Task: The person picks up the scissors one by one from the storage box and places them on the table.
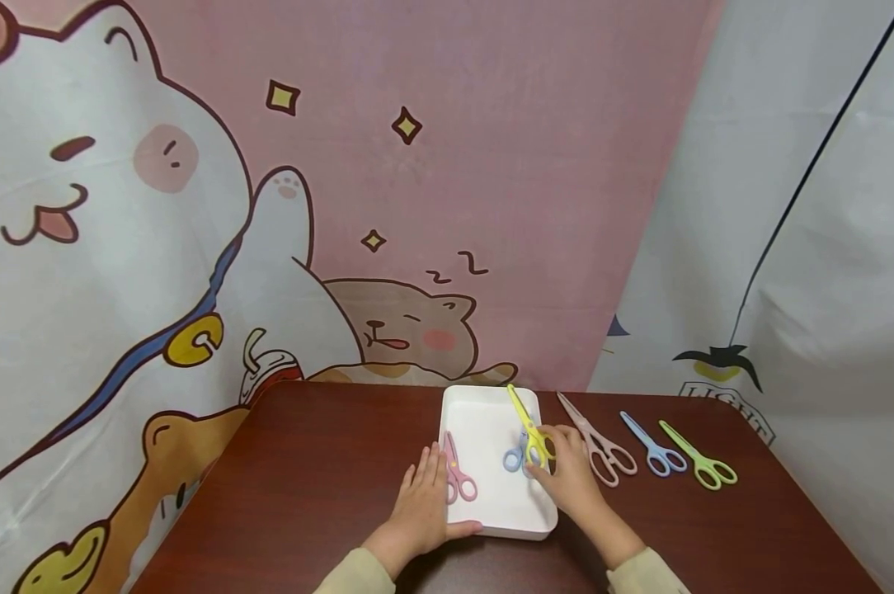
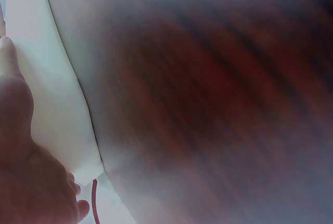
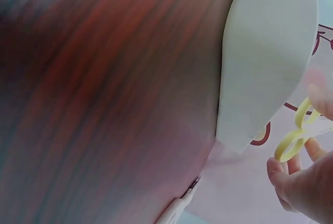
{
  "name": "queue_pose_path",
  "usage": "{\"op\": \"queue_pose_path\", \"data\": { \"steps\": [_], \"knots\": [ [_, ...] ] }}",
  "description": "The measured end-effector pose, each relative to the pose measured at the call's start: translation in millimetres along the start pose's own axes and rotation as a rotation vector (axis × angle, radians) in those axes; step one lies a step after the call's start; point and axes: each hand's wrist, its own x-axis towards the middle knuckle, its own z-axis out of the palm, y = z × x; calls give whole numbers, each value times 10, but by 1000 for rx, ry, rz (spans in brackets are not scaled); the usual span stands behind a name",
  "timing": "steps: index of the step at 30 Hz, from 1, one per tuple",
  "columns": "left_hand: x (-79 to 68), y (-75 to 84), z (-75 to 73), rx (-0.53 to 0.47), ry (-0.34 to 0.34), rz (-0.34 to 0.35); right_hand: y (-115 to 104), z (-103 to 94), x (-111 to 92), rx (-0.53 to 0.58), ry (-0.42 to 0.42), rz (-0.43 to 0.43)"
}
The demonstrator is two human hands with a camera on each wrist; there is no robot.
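The right hand's [image 1: 571, 470] thumb and fingers are pinching yellow-handled, slim-bladed scissors [image 1: 532, 432] by their loops, probably so the blades are pointing away from the person. The left hand [image 1: 421, 503] is lying with fingers straight along the left side of a shallow, white rectangular tray [image 1: 499, 503], its thumb reaching across the near edge, likely steadying it. The yellow scissors are hovering over the tray's right half, partly covering blue-handled scissors [image 1: 522, 445]; whether they are touching is unclear. Pink scissors [image 1: 454, 469] are resting inside by the left wall. Rightward, pale pink scissors [image 1: 594, 437], light-blue scissors [image 1: 646, 437] and lime-green scissors [image 1: 694, 454] are lying on the reddish-brown, wood-grained table [image 1: 328, 462], loops nearest the person, seemingly for easy grasping.
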Motion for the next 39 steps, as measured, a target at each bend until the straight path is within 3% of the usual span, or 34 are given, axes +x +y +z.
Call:
{"op": "queue_pose_path", "data": {
  "steps": [14,39],
  "knots": [
    [-2,-4,-21,10,7,3,179,-74,-2,-20,24,-10],
    [-4,7,-8,-20,-7,0,409,-377,-138,-91,37,-8]
  ]
}}
